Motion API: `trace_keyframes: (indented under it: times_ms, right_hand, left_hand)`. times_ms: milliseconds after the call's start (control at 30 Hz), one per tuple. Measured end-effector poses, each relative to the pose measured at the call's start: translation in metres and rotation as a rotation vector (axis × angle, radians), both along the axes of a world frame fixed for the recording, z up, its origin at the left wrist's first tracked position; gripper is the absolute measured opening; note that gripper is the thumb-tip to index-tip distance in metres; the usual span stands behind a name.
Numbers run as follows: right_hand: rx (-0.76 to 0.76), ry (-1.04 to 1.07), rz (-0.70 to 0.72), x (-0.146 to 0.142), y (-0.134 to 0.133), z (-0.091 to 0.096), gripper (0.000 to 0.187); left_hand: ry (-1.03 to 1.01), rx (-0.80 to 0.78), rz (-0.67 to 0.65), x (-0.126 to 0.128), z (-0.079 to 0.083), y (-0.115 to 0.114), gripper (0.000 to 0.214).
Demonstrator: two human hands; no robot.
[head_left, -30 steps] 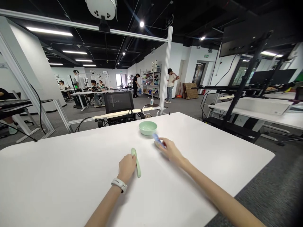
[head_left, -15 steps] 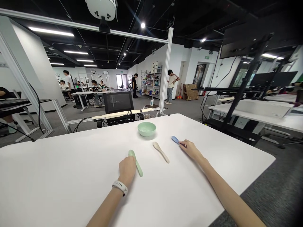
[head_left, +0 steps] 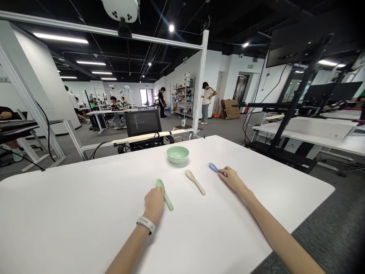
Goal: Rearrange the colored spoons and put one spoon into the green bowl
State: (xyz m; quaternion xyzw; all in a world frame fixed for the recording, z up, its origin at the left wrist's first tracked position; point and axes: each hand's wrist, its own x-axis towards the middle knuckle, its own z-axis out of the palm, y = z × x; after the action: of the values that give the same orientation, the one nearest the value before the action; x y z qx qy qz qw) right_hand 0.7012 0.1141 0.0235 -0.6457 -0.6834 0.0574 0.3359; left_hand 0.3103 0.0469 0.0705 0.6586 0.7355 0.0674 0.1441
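Note:
My left hand, with a pale band at the wrist, is closed at the green spoon; its fingertips are hidden behind the hand, at the spoon's neck. To the right, my right hand pinches the handle of the blue spoon, whose bowl points to the far left. Between the two hands lies a beige spoon, untouched. A round green bowl stands upright beyond the spoons, close to the table's far edge.
All of these are on a white table with rounded corners. A metal frame rises behind it, with a black chair beyond. A monitor stand is off to the right. Several people are in the background.
The view has shifted very slightly. Both hands stay at their spoons, and the bowl and spoons keep their places on the table. A person at the far left has moved left.

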Motion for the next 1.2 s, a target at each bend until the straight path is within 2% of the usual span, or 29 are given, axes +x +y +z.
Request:
trace_keyframes:
  times_ms: [333,533,967,1200]
  right_hand:
    - [0.012,0.013,-0.035,0.0019,0.0021,-0.0034,0.047]
    - [0.012,0.006,-0.028,0.0056,0.0046,-0.0053,0.047]
    - [0.018,0.030,-0.041,0.0060,0.0061,-0.0065,0.046]
    - [0.027,0.035,-0.049,0.0060,0.0073,-0.0069,0.052]
  left_hand:
    - [-0.024,0.001,0.016,0.0017,0.0042,-0.0022,0.042]
    - [-0.021,0.019,0.013,0.0023,0.0069,-0.0038,0.058]
    - [-0.012,0.033,0.012,0.0023,0.0081,-0.0042,0.056]
    - [-0.006,0.030,0.020,0.0037,0.0092,-0.0047,0.055]
